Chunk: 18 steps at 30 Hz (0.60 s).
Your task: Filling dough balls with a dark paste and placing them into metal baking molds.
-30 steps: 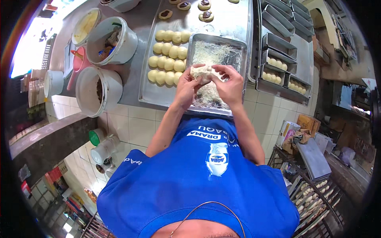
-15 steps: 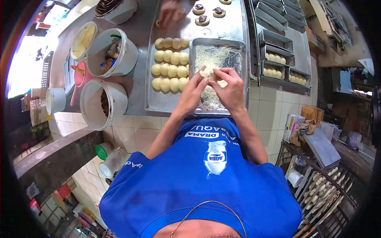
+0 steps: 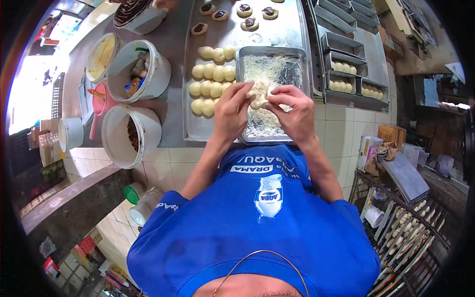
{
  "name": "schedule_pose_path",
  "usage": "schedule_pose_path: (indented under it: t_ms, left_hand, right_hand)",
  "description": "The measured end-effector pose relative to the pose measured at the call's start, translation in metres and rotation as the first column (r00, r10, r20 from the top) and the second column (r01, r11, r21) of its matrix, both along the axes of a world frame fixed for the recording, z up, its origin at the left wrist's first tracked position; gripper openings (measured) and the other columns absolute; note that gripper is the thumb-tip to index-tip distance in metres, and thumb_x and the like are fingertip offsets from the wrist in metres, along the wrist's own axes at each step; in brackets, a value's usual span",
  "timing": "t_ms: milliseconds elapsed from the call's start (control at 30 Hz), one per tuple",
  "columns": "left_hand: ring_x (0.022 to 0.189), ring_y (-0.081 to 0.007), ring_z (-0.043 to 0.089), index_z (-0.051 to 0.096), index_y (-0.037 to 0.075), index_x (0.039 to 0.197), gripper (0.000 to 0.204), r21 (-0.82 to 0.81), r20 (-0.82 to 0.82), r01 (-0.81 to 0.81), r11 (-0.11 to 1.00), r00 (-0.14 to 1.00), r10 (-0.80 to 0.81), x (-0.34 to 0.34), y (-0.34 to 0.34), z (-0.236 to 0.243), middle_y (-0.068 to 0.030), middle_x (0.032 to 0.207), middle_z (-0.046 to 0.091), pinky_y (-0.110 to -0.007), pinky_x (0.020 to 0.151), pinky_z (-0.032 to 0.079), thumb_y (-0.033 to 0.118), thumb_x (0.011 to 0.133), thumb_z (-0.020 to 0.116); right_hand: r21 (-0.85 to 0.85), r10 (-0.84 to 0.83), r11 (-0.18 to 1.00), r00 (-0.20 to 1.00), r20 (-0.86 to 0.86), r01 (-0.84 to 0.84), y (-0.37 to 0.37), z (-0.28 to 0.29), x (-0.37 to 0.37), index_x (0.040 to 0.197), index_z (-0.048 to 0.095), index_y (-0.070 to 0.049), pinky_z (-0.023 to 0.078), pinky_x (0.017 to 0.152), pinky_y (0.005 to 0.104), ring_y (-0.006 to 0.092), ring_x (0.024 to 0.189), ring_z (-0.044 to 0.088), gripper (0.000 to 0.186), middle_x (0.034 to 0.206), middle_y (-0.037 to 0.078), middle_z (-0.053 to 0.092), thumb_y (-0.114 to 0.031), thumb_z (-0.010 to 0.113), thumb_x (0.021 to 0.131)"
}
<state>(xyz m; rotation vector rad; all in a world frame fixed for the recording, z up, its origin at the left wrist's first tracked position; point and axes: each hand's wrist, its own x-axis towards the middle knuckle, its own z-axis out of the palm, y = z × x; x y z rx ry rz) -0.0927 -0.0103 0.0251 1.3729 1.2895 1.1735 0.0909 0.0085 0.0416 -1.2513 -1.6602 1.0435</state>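
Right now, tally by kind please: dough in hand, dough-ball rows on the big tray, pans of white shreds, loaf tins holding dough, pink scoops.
Held dough piece: 1
Dough-ball rows: 4
Pan of white shreds: 1
Loaf tins holding dough: 3
Pink scoop: 1
Total: 10

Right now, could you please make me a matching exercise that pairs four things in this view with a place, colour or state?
Things
1. Dough piece
2. Small tray
3. Handled scoop
4. Loaf tins

Descriptions
A. right of the large tray
B. pink
C. held between left hand and right hand
D. pale shreds scattered inside

Pairs: 1-C, 2-D, 3-B, 4-A.
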Motion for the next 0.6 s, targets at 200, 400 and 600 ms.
schedule_pose_path:
  t_ms: [200,400,600]
  left_hand:
    - [0.093,-0.0202,0.060,0.064,0.001,0.129,0.041,0.141,-0.380,0.399,0.906,0.867,-0.322,-0.003,0.001,0.028,-0.0137,0.120,0.061,-0.032,0.081,0.051,-0.001,0.088,0.066]
    - [0.097,-0.0222,0.061,0.068,0.003,0.126,0.045,0.075,-0.243,0.382,0.921,0.903,-0.354,0.005,0.013,0.013,-0.0129,0.114,0.065,-0.032,0.086,0.051,-0.002,0.081,0.072]
    - [0.097,-0.0222,0.064,0.073,0.003,0.119,0.045,0.034,-0.105,0.268,0.963,0.959,-0.263,0.046,0.000,0.032,-0.0114,0.110,0.070,-0.032,0.087,0.052,-0.006,0.075,0.075]
  right_hand:
    - [-0.398,0.011,0.907,0.952,-0.307,-0.139,0.005,0.006,0.031,0.095,0.077,-0.001,0.051,0.058,0.0225,0.0116,0.065,0.060,0.021,0.088,0.006,0.071,0.000,0.082,0.075]
    - [0.020,0.185,0.982,0.982,0.037,-0.186,-0.002,0.025,0.049,0.090,0.077,0.000,0.051,0.058,0.0219,0.0102,0.066,0.060,0.016,0.087,0.006,0.071,0.002,0.082,0.074]
    - [-0.074,0.201,0.977,0.980,-0.017,-0.201,-0.001,0.044,0.063,0.089,0.077,0.000,0.052,0.059,0.0228,0.0103,0.066,0.061,0.016,0.083,0.006,0.071,0.003,0.081,0.073]
